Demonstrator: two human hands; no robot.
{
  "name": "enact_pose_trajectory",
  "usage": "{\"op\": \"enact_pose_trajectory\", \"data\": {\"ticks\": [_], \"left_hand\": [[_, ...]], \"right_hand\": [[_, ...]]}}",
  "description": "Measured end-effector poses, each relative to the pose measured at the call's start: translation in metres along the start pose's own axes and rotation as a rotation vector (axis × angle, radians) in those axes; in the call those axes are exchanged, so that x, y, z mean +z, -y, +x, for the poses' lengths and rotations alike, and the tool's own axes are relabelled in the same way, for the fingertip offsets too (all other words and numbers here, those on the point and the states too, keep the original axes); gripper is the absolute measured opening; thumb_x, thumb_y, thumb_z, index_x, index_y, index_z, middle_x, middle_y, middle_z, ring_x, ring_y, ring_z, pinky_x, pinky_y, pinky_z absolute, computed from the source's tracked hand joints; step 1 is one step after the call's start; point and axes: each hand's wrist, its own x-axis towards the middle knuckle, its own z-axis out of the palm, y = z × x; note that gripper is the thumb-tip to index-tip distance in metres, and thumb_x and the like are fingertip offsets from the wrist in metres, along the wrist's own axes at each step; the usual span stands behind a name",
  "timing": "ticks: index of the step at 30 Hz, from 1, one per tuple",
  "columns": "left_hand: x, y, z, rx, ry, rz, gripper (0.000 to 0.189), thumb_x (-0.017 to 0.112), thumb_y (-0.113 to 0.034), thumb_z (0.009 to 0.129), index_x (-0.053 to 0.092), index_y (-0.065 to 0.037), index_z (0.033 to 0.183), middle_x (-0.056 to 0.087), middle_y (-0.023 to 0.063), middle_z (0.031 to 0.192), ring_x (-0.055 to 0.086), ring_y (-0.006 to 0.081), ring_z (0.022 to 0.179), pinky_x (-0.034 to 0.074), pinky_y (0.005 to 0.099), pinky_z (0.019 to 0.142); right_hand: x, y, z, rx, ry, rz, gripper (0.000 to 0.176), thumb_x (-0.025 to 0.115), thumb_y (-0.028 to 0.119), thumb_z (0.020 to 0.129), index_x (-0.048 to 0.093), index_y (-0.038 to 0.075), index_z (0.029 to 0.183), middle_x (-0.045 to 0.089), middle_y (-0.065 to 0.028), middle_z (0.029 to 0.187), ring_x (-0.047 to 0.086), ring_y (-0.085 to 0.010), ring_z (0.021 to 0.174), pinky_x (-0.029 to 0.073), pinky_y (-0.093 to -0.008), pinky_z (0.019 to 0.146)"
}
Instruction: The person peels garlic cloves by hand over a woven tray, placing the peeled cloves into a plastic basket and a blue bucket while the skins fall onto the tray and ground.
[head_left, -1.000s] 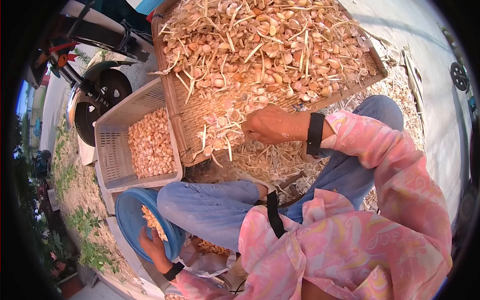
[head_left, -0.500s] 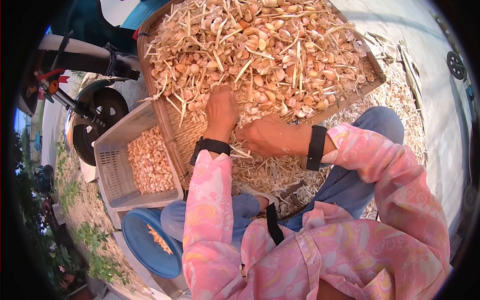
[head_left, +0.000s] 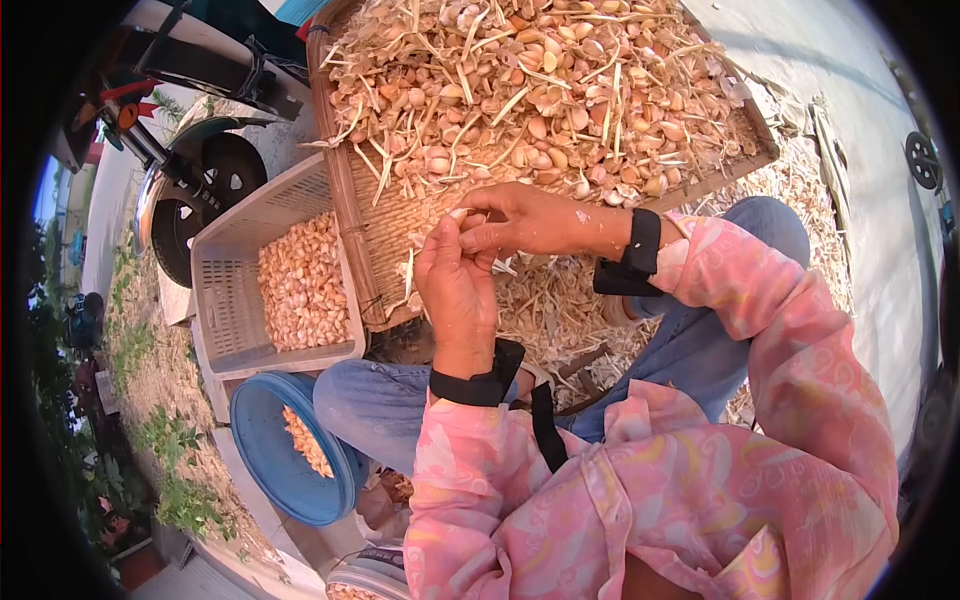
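Note:
My left hand [head_left: 456, 290] and my right hand [head_left: 535, 222] meet fingertip to fingertip over the near edge of a woven tray [head_left: 350, 225]. Both are closed in a pinch around a small pale garlic clove [head_left: 459, 213], mostly covered by the fingers. Just beyond them, a heap of loose garlic cloves [head_left: 540, 130] lies on the tray, mixed with papery skins and dry stalks. Left of the tray, a white plastic crate [head_left: 228, 275] holds many cloves.
A blue bucket [head_left: 272, 440] with peeled-looking cloves stands below the crate. Near the bottom edge is a white tub [head_left: 372, 572]. Skins and stalks [head_left: 560, 325] litter the ground around my legs. A scooter's wheel [head_left: 232, 172] stands at upper left.
My left hand has drawn back from the heap and turned palm up. My right hand has risen slightly to meet it, and a clove now shows between the fingertips.

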Motion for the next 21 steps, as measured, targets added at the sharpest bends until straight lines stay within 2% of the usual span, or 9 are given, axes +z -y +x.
{"op": "enact_pose_trajectory", "data": {"ticks": [4,6,7,9,12,14,15,18,21], "left_hand": [[-0.022,-0.002,-0.009,-0.009,-0.146,-0.044,0.018,0.051,-0.017,0.091,0.054,0.001,0.095,0.056,0.0056,0.08,0.054,0.0122,0.065,0.047,0.0231,0.056],[-0.042,-0.056,-0.008,0.091,-0.184,0.082,0.015,0.051,-0.016,0.091,0.054,-0.001,0.094,0.053,0.0034,0.076,0.05,0.0111,0.063,0.044,0.0218,0.055],[-0.066,-0.089,-0.002,0.212,-0.182,0.289,0.016,0.052,-0.016,0.09,0.054,-0.003,0.099,0.056,0.0053,0.082,0.053,0.0121,0.072,0.045,0.0235,0.061],[-0.086,-0.136,0.008,0.277,-0.517,0.938,0.022,0.053,-0.015,0.088,0.055,-0.002,0.106,0.059,0.0087,0.09,0.055,0.0156,0.083,0.046,0.0259,0.068],[-0.106,-0.157,0.03,0.743,-0.22,2.21,0.027,0.054,-0.012,0.086,0.056,0.001,0.11,0.059,0.0112,0.097,0.055,0.0186,0.093,0.046,0.0275,0.072],[-0.061,-0.114,0.049,0.444,-0.038,1.538,0.027,0.055,-0.007,0.083,0.057,0.004,0.109,0.059,0.0135,0.096,0.056,0.021,0.09,0.045,0.0271,0.072],[-0.033,-0.088,0.057,0.384,0.117,1.446,0.027,0.056,-0.004,0.082,0.058,0.002,0.108,0.059,0.0157,0.095,0.058,0.0211,0.083,0.046,0.0278,0.072],[0.0,-0.018,0.096,0.646,0.6,1.725,0.022,0.054,0.0,0.077,0.059,-0.001,0.099,0.057,0.0215,0.088,0.059,0.0355,0.078,0.048,0.0401,0.069],[0.004,0.009,0.116,0.498,0.597,1.97,0.014,0.053,0.001,0.074,0.055,0.002,0.087,0.056,0.0241,0.085,0.056,0.0418,0.08,0.046,0.0466,0.067]], "right_hand": [[0.029,-0.016,-0.006,-0.255,-0.097,-0.328,0.04,0.056,0.031,0.087,0.049,0.0,0.112,0.06,-0.0091,0.095,0.059,-0.0177,0.082,0.047,-0.0278,0.069],[0.033,-0.004,-0.019,-0.125,-0.034,-0.333,0.035,0.055,0.029,0.088,0.052,0.001,0.107,0.061,-0.0104,0.089,0.06,-0.0186,0.078,0.047,-0.029,0.066],[0.032,-0.001,-0.025,-0.058,-0.002,-0.33,0.032,0.055,0.028,0.088,0.053,0.001,0.105,0.061,-0.0111,0.086,0.061,-0.019,0.076,0.047,-0.0297,0.065],[0.014,-0.017,-0.019,-0.061,-0.03,-0.406,0.029,0.056,0.029,0.087,0.056,0.002,0.098,0.061,-0.0096,0.078,0.06,-0.0181,0.069,0.047,-0.0315,0.061],[-0.005,-0.021,-0.015,-0.051,-0.162,-0.482,0.018,0.057,0.02,0.081,0.057,0.002,0.081,0.058,-0.0103,0.063,0.059,-0.0229,0.059,0.044,-0.0359,0.055],[-0.015,-0.023,-0.015,-0.065,-0.209,-0.66,0.013,0.055,0.016,0.079,0.056,0.003,0.077,0.057,-0.012,0.061,0.057,-0.0267,0.058,0.042,-0.0369,0.053],[-0.017,-0.02,-0.016,-0.004,-0.16,-0.734,0.012,0.053,0.014,0.077,0.055,0.003,0.074,0.057,-0.0152,0.063,0.057,-0.0329,0.06,0.043,-0.0403,0.054],[-0.013,-0.02,-0.021,0.098,0.028,-1.0,0.015,0.052,0.017,0.078,0.055,0.003,0.075,0.058,-0.0167,0.064,0.058,-0.0359,0.063,0.044,-0.044,0.057],[-0.011,-0.016,-0.027,0.026,0.049,-0.947,0.016,0.053,0.019,0.078,0.056,0.003,0.075,0.058,-0.0175,0.065,0.058,-0.0369,0.065,0.045,-0.0463,0.059]]}}
